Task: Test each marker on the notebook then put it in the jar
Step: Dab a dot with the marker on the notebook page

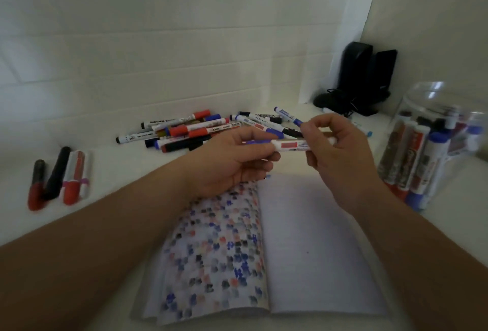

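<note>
White bench [132,172]: both hands, left hand [229,161] and right hand [335,146], curl fingers round a white blue-capped marker [290,145] above an open lined notebook [311,246]; clear plastic jar [433,146] at right.

White table [111,172]: notebook [303,238], markers [190,130], jar [433,151].

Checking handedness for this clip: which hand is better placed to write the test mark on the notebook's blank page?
Right hand: it grips the white blue-capped marker directly above the open notebook's blank right page.
</note>
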